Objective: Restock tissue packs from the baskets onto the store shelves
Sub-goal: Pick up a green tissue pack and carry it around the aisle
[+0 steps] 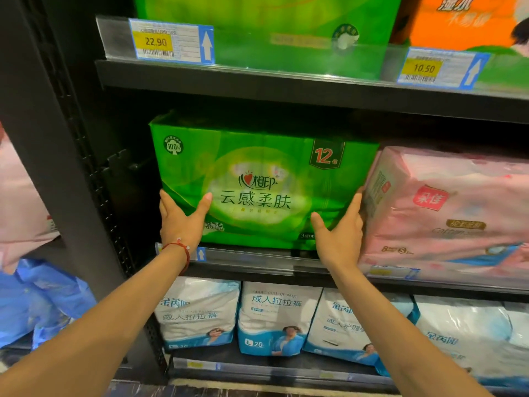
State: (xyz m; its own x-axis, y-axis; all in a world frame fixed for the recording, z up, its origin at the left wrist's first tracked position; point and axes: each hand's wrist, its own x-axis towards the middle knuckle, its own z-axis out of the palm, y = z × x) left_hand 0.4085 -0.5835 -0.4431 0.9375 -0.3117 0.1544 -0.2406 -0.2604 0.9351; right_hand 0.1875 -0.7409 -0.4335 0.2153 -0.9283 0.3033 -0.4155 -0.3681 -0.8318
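Note:
A large green tissue pack (pixel 266 179) marked "12" stands on the middle shelf (pixel 257 260), its front facing me. My left hand (pixel 180 222) lies against its lower left corner with straight fingers and the thumb spread across the front. My right hand (pixel 342 227) presses its lower right side, fingers straight between the green pack and the pink pack (pixel 446 213) beside it. No basket is in view.
Above, the upper shelf (pixel 286 81) holds another green pack (pixel 272 27) and an orange pack (pixel 461 21) behind price tags. Below stand several white-and-blue packs (pixel 280 319). A black upright post (pixel 57 156) borders the left; blue bags (pixel 43 299) lie beyond it.

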